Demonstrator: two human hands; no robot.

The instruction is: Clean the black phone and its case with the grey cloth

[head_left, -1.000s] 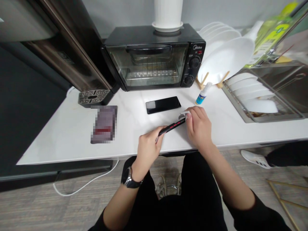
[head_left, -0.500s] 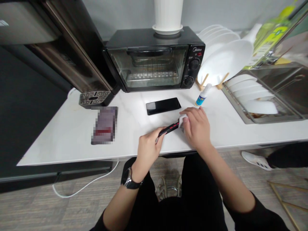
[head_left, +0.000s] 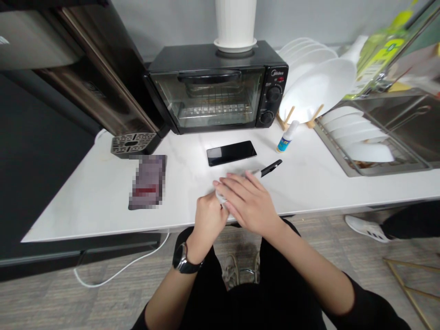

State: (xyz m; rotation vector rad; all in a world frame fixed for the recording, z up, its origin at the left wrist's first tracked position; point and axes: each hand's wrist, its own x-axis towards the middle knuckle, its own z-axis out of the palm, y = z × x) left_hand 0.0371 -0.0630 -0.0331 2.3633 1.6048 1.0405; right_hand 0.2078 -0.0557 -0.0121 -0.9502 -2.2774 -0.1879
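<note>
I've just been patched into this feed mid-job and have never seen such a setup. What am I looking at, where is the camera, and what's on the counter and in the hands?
There is no machine here: a person works with two bare hands, filmed by a camera worn on the head, looking forward and down. This is the only view.

The left hand, with a wristwatch, grips the near end of a slim black phone tilted on edge. The right hand lies flat over that phone's middle, pressing a white cloth against it, so only the far end shows.

On the white counter lie a second phone, flat, a small spray bottle and a blurred-out object. Behind stand a black toaster oven and white plates in a rack.
</note>
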